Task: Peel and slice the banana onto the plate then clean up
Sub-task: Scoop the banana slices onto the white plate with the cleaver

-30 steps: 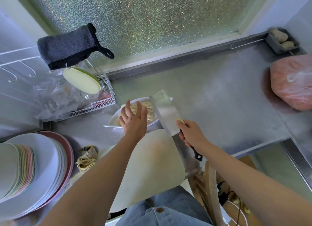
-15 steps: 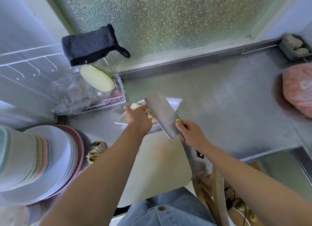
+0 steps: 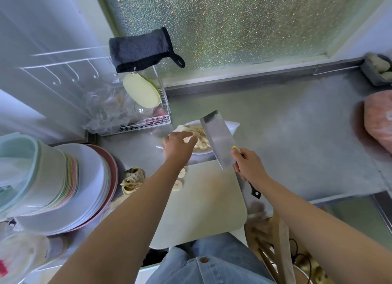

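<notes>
A white plate on the steel counter holds a heap of banana slices. My left hand rests over the plate's left edge, back up, with its fingertips curled down among the slices; their grip is hidden. My right hand is shut on the black handle of a cleaver, whose broad blade is raised and tilted over the plate's right side. Just in front lies a pale cutting board with two stray slices near its left edge. The banana peel lies left of the board.
A tall stack of plates and bowls fills the left. A wire rack with plastic bags and a pale lid stands behind it, under a dark mitt. A pink bag sits far right, a wooden chair below the counter edge.
My left hand went from spread open above the plate to fingers curled down at the slices on its left side. The cleaver stayed raised over the plate, turning slightly.
</notes>
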Demonstrator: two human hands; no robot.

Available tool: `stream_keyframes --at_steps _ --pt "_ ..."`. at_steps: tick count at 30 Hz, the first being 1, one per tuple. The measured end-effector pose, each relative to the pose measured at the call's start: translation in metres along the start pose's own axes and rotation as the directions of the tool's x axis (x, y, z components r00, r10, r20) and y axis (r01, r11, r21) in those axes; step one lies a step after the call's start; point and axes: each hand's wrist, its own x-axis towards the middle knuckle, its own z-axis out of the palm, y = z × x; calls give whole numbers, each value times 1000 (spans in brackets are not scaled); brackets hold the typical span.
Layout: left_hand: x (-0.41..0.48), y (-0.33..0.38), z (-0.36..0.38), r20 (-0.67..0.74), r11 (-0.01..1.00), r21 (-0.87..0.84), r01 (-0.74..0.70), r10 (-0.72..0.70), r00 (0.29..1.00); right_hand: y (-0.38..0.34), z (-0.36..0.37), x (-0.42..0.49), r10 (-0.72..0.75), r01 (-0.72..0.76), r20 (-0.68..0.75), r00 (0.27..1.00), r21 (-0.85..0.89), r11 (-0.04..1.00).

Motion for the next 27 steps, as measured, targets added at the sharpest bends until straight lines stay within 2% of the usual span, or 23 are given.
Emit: stream_keyframes --at_steps 4,9,15,22,27 --pt "-20 -25 -16 -128 999 -34 -27 22 992 0 6 -22 -26 28 91 996 -21 999" --pt "-52 -69 -26 -109 993 115 -35 48 993 18 25 -57 -12 23 157 988 -67 998" --pt "-83 -110 -20 -52 975 219 -47 60 997 43 46 -87 -6 17 47 999 -223 975" --pt "-103 -121 -15 -19 953 300 -25 32 999 62 64 -92 35 -39 -19 999 -229 973" --pt "-104 -120 -5 47 947 321 26 -44 998 66 76 -89 69 -67 1 998 -190 980"
